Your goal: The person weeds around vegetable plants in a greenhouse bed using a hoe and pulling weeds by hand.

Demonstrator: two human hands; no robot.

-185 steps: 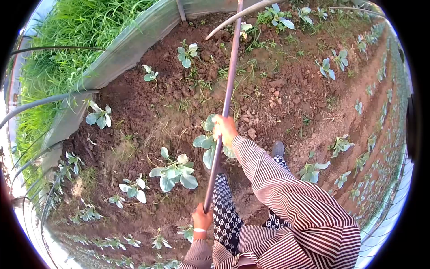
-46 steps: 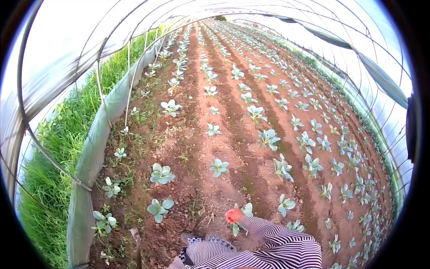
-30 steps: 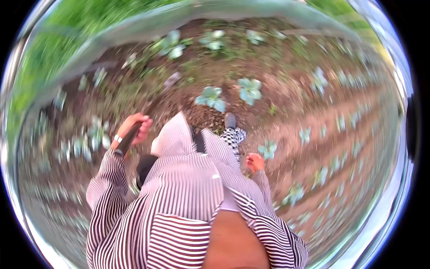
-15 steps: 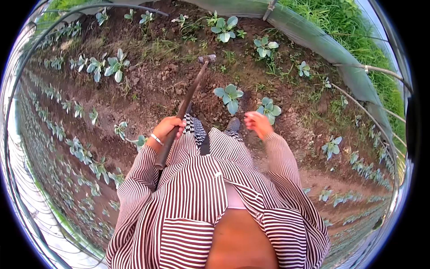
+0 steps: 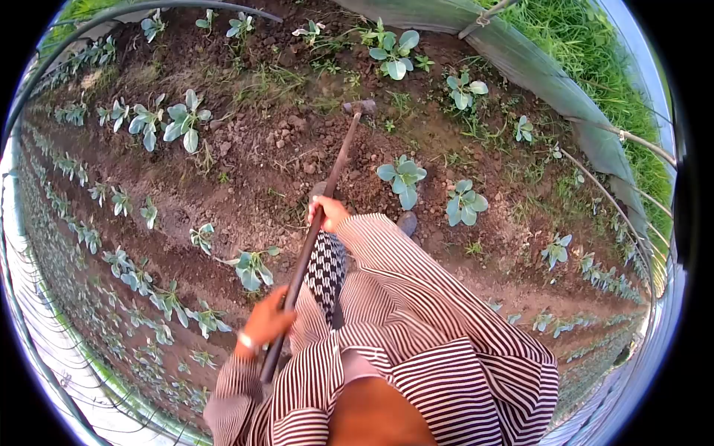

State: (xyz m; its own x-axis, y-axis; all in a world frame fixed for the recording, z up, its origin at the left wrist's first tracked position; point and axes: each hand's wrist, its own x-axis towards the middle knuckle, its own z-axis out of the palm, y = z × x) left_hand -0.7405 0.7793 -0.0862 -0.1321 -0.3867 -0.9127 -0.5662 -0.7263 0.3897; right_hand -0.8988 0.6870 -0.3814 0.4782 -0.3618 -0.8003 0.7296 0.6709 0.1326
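Note:
A long-handled hoe slants from beside my waist up to the soil, its metal head resting on the ground. My right hand is closed around the middle of the wooden handle. Lower down, near the handle's end, my left hand, with a pale band at the wrist, grips it too; some of its fingers are hidden. To the right of the hoe grow two young cabbage-like plants, a nearer one and another leafy plant. Loose clods lie left of the head.
Rows of similar plants run along the left, and a large-leaved plant grows near my left side. Green netting borders the bed at upper right, with grass beyond. My shoe stands close to the plants. Curved hoops arch around.
My right hand has come across from the right and taken hold of the handle. My left hand has moved lower along it. The view has shifted slightly.

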